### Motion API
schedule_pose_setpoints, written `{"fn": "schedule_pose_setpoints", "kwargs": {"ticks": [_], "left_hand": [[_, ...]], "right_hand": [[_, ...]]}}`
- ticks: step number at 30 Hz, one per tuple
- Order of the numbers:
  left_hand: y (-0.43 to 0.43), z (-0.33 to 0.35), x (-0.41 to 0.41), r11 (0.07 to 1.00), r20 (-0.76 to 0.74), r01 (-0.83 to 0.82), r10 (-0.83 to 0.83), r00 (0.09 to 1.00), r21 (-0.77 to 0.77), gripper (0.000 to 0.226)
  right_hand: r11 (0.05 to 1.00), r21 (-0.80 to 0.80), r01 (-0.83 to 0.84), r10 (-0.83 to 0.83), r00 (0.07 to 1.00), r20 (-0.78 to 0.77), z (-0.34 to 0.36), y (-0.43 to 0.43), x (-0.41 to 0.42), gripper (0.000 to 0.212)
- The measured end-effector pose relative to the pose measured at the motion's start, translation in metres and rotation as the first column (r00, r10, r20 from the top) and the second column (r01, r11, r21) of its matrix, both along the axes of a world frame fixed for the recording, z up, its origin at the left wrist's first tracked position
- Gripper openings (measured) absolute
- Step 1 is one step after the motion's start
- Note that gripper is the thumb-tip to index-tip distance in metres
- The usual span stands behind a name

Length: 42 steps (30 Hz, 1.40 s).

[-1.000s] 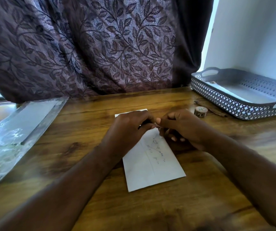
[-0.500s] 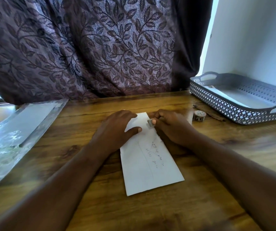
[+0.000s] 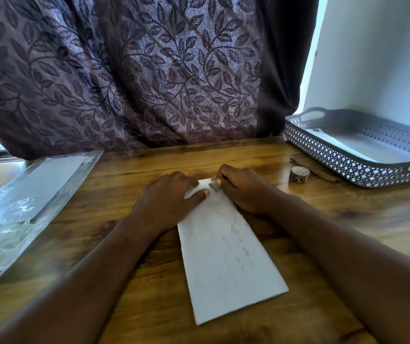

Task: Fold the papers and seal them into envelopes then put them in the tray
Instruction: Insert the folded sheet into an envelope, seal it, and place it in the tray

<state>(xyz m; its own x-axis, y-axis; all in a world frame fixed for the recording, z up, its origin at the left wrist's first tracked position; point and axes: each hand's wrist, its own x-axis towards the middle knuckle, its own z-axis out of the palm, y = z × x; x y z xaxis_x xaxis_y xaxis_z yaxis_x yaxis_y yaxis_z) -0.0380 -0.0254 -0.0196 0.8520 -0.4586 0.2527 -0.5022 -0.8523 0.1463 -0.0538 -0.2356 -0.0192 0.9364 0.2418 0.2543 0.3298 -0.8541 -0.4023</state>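
Lying flat on the counter [image 3: 347, 219], the white envelope [image 3: 226, 256] looks light, thin and easily creased, so it is best lifted by its edges. The left hand [image 3: 164, 197] presses its far end with relaxed fingers, while the right hand [image 3: 243, 189] has its fingers curled, pinching a small grey tape piece [image 3: 214, 187] there.

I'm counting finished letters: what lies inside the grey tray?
In the grey tray lies something flat and white, probably an envelope. The tray's near wall covers its front edge; whether others lie beneath it cannot be seen.
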Motion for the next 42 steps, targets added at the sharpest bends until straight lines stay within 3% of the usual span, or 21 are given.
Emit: {"fn": "schedule_pose_setpoints", "kwargs": {"ticks": [4,8,12,15,23,37,42], "left_hand": [[0.000,0.004,-0.004,1.000,-0.006,-0.024,0.024,1.000,0.002,0.041],[-0.004,0.003,-0.009,0.996,-0.029,-0.047,0.049,0.998,0.081,0.055],[-0.006,0.002,-0.010,0.997,-0.042,-0.082,0.081,0.996,-0.012,0.061],[-0.007,-0.001,-0.008,0.993,-0.028,-0.102,0.101,0.995,-0.057,0.053],[-0.009,-0.008,-0.004,0.989,-0.042,-0.109,0.105,0.994,-0.101,0.051],[-0.009,-0.009,-0.001,0.987,-0.027,-0.096,0.093,0.995,-0.125,0.054],[-0.010,-0.009,-0.003,0.989,-0.005,-0.099,0.099,0.995,-0.114,0.066]], "right_hand": [[1.000,0.017,-0.025,0.026,0.998,-0.054,0.010,-0.002,-0.013,0.014],[0.965,0.249,0.088,-0.082,0.996,-0.033,0.016,-0.010,-0.012,0.015],[0.934,0.307,0.182,-0.137,0.977,-0.161,0.013,-0.010,-0.001,0.019],[0.942,0.273,0.197,-0.136,0.964,-0.228,0.011,0.001,0.003,0.026],[0.988,0.122,0.091,-0.067,0.981,-0.182,0.005,0.011,0.022,0.041],[0.992,0.090,0.090,-0.068,0.972,-0.227,0.009,0.013,0.027,0.046],[0.995,0.072,0.073,-0.057,0.979,-0.197,0.005,0.010,0.030,0.040]]}}
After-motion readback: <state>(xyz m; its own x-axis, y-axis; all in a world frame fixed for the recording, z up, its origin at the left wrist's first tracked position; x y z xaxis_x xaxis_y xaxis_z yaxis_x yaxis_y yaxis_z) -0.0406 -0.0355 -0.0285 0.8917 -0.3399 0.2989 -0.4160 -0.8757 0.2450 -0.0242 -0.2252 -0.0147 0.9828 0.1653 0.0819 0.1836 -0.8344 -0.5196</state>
